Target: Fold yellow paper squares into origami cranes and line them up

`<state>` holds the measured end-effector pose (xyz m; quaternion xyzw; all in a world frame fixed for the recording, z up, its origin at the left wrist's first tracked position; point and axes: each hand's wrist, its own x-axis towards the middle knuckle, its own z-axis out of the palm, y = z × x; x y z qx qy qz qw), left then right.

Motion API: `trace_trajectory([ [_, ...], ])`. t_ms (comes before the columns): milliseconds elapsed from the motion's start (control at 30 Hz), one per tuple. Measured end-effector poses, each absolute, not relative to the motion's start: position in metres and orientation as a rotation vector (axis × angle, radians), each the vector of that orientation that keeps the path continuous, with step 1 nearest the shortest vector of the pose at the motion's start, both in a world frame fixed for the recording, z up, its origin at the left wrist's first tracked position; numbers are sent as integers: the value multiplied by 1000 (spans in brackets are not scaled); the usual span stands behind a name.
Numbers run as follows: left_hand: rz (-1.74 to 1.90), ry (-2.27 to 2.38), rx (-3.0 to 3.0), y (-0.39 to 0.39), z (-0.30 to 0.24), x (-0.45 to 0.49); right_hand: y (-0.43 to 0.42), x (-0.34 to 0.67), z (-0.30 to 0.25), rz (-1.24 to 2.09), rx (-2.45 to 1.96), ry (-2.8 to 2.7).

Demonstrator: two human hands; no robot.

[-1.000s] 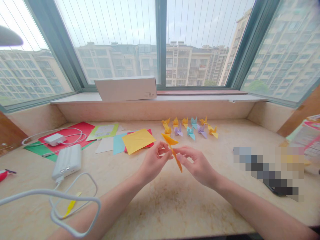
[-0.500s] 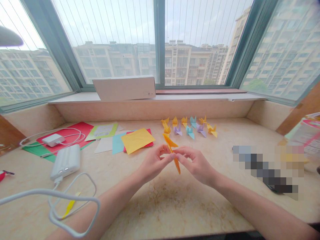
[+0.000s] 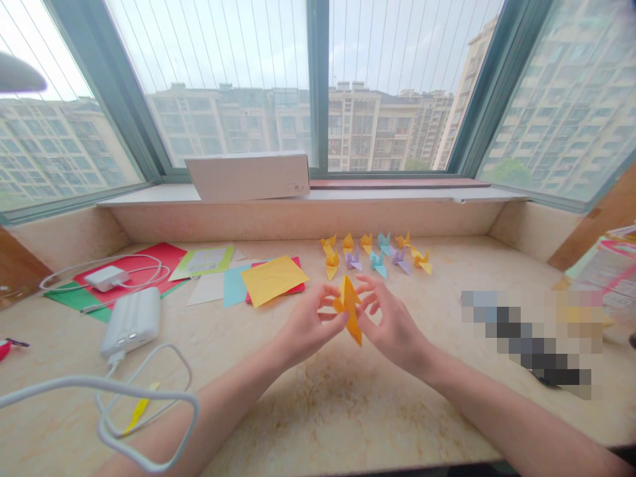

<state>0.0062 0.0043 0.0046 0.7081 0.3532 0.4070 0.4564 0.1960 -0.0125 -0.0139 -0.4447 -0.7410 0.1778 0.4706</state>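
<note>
A folded piece of orange-yellow origami paper (image 3: 352, 314) is held above the near middle of the counter, its long point slanting down to the right. My left hand (image 3: 318, 318) pinches its left side between thumb and fingers. On the other side, my right hand (image 3: 390, 321) has its thumb or fingertip against the paper, with the other fingers curled and slightly apart. Beyond the hands stand finished paper cranes in two rows, among them a yellow crane (image 3: 332, 264), a blue crane (image 3: 378, 264) and a purple crane (image 3: 400, 260).
Left of my hands lie a yellow paper sheet (image 3: 275, 281) and other coloured sheets. A white power bank (image 3: 132, 321), a charger (image 3: 106, 278) and a looping white cable (image 3: 149, 391) occupy the left side. A white box (image 3: 248, 177) stands on the sill; a blurred-out dark object (image 3: 531, 344) lies right.
The orange-yellow paper has turned, so more of its broad face shows and its upper tip sits lower. My right fingers have loosened and spread a little from it.
</note>
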Motion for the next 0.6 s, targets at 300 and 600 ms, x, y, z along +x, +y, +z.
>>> trace_trajectory([
  [300,987,768,1917,1,-1,6,-15,194,-11,535,-1029,-1890],
  [600,1038,772,1832,1,-4,8,-16,195,-16,349,-952,-1917],
])
